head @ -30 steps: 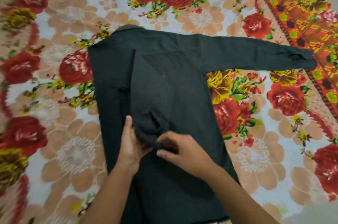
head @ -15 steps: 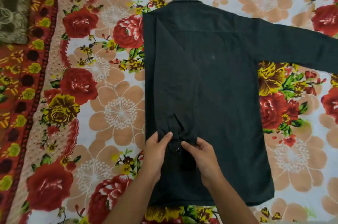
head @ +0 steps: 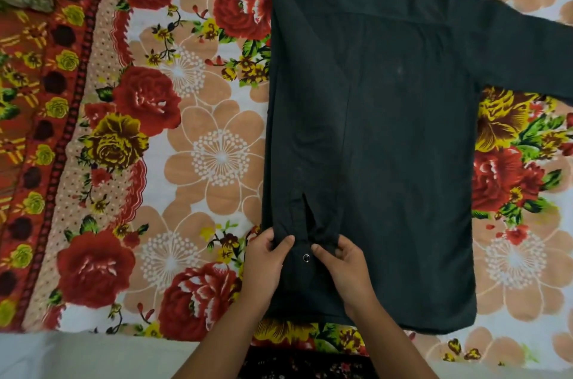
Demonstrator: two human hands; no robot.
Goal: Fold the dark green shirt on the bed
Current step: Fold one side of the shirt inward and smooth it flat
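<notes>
While both your left hand (head: 266, 264) and right hand (head: 347, 267) pinch the folded cuff (head: 305, 250), the dark green shirt (head: 403, 161) lies on the bed (head: 201, 161), hem at the near edge. Its spread sleeve (head: 511, 47) runs rightward, nearer your right hand.

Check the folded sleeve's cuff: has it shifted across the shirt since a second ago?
Yes. The cuff has shifted toward the folded left edge of the shirt, and slightly nearer its hem.

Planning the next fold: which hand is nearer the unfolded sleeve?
Right. The right hand pinches the cuff, below and left of the unfolded sleeve; the left hand holds the cuff's other side, farther off.
</notes>
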